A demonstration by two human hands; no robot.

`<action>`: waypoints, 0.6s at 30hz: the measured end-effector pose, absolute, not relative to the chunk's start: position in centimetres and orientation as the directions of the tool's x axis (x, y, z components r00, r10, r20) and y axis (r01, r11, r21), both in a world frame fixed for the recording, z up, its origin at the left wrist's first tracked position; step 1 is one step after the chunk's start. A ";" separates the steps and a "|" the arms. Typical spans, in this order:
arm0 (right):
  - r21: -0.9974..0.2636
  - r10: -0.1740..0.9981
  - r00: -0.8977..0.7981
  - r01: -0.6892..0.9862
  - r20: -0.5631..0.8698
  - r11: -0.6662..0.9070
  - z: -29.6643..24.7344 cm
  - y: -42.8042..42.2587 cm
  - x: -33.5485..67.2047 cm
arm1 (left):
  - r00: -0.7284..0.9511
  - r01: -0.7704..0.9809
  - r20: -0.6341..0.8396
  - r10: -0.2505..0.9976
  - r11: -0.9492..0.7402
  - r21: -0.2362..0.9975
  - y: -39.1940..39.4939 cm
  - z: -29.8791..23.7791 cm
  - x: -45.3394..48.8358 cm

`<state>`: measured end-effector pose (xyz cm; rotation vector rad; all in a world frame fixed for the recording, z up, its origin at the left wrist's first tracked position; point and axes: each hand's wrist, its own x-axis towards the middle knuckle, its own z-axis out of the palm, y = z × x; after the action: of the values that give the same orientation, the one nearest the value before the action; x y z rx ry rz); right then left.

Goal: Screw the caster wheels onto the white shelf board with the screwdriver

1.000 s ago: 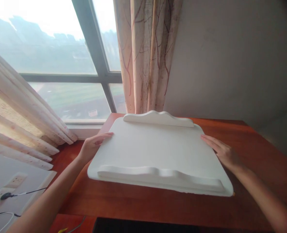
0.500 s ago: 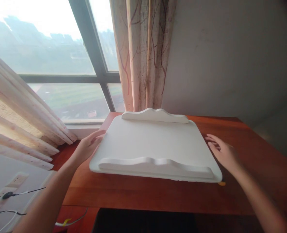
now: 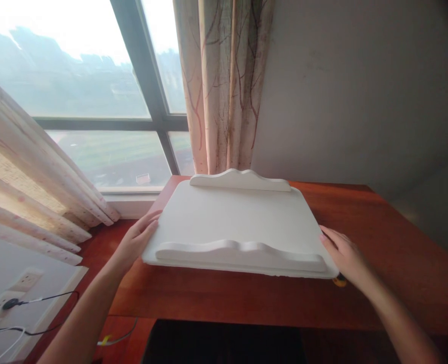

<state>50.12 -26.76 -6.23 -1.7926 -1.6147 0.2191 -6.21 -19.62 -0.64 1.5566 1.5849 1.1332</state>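
Note:
A white board [image 3: 235,222] with a wavy raised rail along its far and near edges lies flat on a reddish wooden table [image 3: 379,242]. My left hand [image 3: 135,240] rests against the board's left edge, fingers stretched out and together. At the right edge, near the front corner, my right hand [image 3: 345,255] lies flat on the table with fingers extended and touching the board. Neither hand grips anything. A small yellow thing [image 3: 339,281] peeks out under the board's front right corner.
A patterned curtain [image 3: 224,86] hangs behind the board beside a window [image 3: 95,101]. Folded cream curtains [image 3: 27,202] lie at the left. A wall socket with a black plug and cable [image 3: 9,303] sits lower left. A dark object [image 3: 224,344] is at the table's near edge.
The board has slid away from me and now lies flat and further back. Both hands came off its top and moved nearer along its side edges.

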 end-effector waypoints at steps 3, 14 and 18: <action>-0.592 0.927 0.187 0.805 0.325 0.045 -6.2 -25.6 50.5 | -0.139 0.446 0.116 0.984 -0.042 0.894 -19.1 -0.9 -6.2; -0.774 0.950 0.272 0.631 0.151 -0.058 -7.0 -20.9 52.3 | -0.098 0.465 0.136 0.986 -0.076 0.882 -15.6 -2.0 -4.8; -0.795 0.948 0.281 0.604 0.150 -0.054 -7.0 -20.1 52.7 | -0.079 0.482 0.137 0.987 -0.082 0.873 -14.7 -2.1 -4.4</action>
<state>52.66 -20.11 -6.98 -1.7540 -1.4161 0.5435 -4.39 -14.69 -2.05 1.6071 1.6039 1.1019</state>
